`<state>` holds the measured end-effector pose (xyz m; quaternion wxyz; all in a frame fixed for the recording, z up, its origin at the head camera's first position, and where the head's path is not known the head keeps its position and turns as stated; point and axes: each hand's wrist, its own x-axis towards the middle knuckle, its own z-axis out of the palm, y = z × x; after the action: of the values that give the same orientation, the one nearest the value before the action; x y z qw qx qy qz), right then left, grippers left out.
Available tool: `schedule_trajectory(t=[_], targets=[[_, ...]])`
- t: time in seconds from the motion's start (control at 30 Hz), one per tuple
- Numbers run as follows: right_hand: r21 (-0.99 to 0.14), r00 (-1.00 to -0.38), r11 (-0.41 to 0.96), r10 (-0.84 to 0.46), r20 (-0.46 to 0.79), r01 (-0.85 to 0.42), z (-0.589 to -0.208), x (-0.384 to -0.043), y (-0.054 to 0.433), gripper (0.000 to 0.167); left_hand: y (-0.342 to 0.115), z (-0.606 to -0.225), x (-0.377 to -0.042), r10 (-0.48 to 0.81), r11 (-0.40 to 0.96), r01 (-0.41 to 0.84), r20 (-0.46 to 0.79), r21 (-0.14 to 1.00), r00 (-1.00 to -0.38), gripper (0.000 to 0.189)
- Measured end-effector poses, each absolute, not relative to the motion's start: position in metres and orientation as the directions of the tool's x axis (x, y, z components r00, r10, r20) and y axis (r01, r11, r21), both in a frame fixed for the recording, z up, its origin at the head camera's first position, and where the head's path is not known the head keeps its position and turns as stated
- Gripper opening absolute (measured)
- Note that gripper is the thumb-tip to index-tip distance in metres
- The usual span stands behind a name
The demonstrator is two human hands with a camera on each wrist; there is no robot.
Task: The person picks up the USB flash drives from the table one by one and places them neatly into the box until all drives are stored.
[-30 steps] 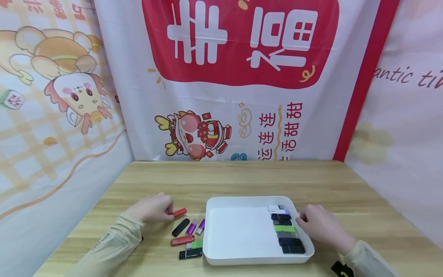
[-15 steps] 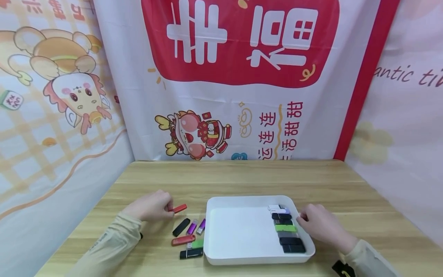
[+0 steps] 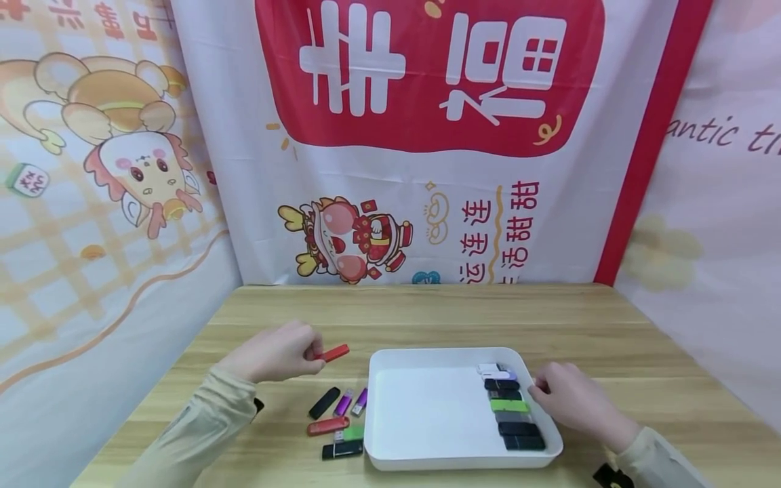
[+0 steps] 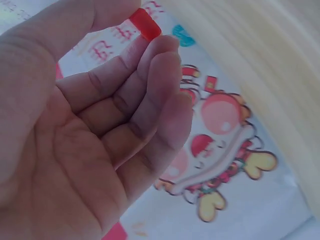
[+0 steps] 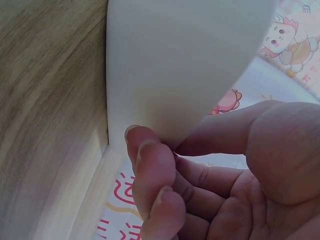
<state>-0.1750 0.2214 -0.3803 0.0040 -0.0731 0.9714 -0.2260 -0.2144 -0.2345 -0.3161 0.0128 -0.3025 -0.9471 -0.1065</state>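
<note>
Between thumb and fingertips, my left hand (image 3: pixel 283 349) pinches a red USB stick (image 3: pixel 335 353), raised above the table left of the white tray (image 3: pixel 421 463). The left wrist view shows one end of that red stick (image 4: pixel 145 24); the rest is hidden by the fingers. At the tray's right side, my right hand (image 3: pixel 570 400) grips the wall, fingers outside and thumb at the rim, as the right wrist view shows on the tray wall (image 5: pixel 170 65). Inside the tray, along its right wall, several USB sticks lie in a column, among them a green one (image 3: pixel 509 405) and black ones (image 3: pixel 518 429).
Left of the tray lie a black stick (image 3: pixel 324 402), two purple ones (image 3: pixel 344 402), another red stick (image 3: pixel 328 425), a green one (image 3: pixel 354 432) and a black one (image 3: pixel 342 449). The wooden table (image 3: pixel 421 312) ends at a printed cloth (image 3: pixel 390 163) behind.
My left hand has lifted the red USB stick from the table and moved it up and right toward the tray. My right hand stays at the tray's side.
</note>
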Motion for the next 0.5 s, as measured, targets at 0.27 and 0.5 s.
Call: schedule_trajectory(t=[0.27,0.5], targets=[[-0.441,-0.990,0.888,-0.139,0.013,-0.130,-0.379,-0.175,0.222,0.018,-0.192,-0.291,-0.209,0.605,0.774,0.602,0.050,0.194,-0.794,0.010],[-0.442,-0.991,0.889,-0.134,0.003,-0.121,-0.378,-0.174,0.222,0.018,-0.159,-0.288,-0.213,0.658,0.753,0.658,0.024,-0.006,-0.753,0.009]])
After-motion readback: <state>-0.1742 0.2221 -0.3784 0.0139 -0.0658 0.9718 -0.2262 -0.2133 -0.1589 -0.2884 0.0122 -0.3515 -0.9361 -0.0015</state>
